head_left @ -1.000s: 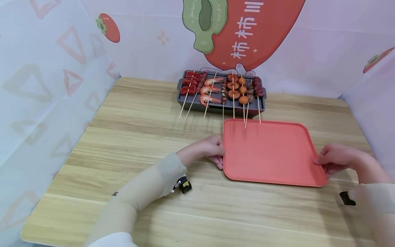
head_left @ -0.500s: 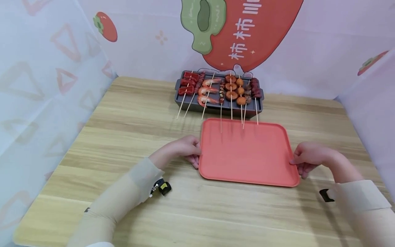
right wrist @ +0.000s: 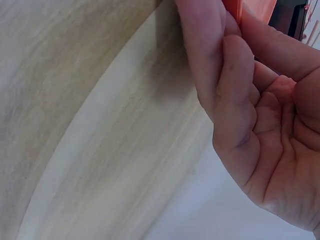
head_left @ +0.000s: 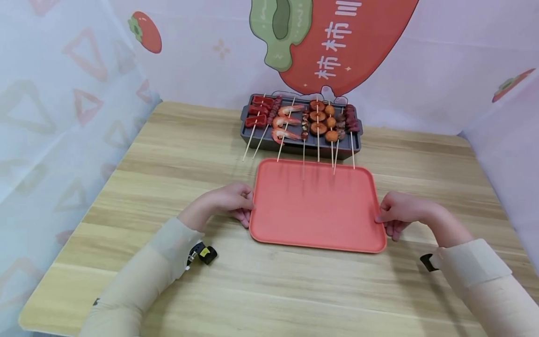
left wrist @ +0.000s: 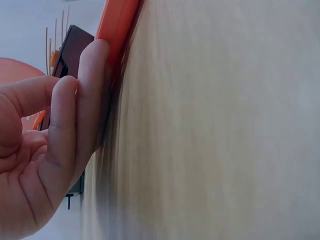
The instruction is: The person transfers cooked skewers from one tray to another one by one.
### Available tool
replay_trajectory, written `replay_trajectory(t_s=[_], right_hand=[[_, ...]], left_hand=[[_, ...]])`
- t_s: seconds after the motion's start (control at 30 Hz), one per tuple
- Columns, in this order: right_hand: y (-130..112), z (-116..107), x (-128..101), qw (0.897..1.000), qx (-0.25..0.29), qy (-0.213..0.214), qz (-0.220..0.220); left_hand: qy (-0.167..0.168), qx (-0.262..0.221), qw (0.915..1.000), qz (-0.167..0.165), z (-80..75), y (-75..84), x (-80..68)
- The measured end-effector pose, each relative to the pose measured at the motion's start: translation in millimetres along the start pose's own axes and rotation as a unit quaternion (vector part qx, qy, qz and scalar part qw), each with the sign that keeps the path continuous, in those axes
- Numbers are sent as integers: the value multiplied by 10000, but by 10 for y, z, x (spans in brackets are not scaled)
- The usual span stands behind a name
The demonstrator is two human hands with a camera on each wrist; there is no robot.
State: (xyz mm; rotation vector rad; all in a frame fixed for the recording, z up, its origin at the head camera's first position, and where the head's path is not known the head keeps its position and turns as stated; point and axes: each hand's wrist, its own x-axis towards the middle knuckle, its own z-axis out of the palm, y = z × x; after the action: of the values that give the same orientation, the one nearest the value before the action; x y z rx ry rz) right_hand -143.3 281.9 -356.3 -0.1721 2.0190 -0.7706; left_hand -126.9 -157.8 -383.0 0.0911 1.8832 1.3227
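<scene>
A red rectangular tray (head_left: pixel 316 206) lies in front of the grill, with nothing on it. My left hand (head_left: pixel 233 202) pinches its left rim, thumb above and fingers curled below. At the opposite rim, my right hand (head_left: pixel 402 214) grips in the same way. In the left wrist view, the fingers (left wrist: pixel 92 75) reach under the tray's edge (left wrist: pixel 117 25), close to the wood. The right wrist view has the curled fingers (right wrist: pixel 235 75) at a sliver of the tray near the top.
Behind the tray stands a dark grill (head_left: pixel 273 149) loaded with several skewers, among them shrimp (head_left: pixel 286 122) and orange balls (head_left: pixel 331 123). Their sticks jut forward over the tray's back rim. The wooden table (head_left: pixel 269 290) meets printed cloth walls (head_left: pixel 202 56) at the back and sides.
Both hands have moved the tray left across the table, from the right side to in front of the grill. The grips stay the same and the skewers stay in place.
</scene>
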Motion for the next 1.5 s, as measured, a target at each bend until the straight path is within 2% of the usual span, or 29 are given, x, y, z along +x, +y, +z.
replay_trajectory(t_s=[0.2,0.43,0.73,0.97,1.23,1.3,1.4,1.5], right_hand=[[-86,46,3,9999,-98,84,88],[-168,112,42,9999,-44,103,-119],[-245,164,114,9997,-93,116,-197],[-276,195,119,9996,-61,119,-256],[-271,229,137,9988,-72,129,-471],[-265,217,133,9984,-66,66,-565],[-248,171,117,9972,-45,98,-747],[-222,105,92,9936,-19,623,-937]], left_hand=[[-29,249,9997,-29,-120,48,-27],[2,332,9994,-6,-226,19,-104],[49,412,9991,-26,-312,-47,-184],[-25,473,9989,-36,-364,-67,-192],[139,592,9980,-179,-376,-79,-239],[274,657,9972,-210,-393,-80,-244],[789,677,9945,-147,-451,-58,-246],[1430,743,9869,85,-528,1,-231]])
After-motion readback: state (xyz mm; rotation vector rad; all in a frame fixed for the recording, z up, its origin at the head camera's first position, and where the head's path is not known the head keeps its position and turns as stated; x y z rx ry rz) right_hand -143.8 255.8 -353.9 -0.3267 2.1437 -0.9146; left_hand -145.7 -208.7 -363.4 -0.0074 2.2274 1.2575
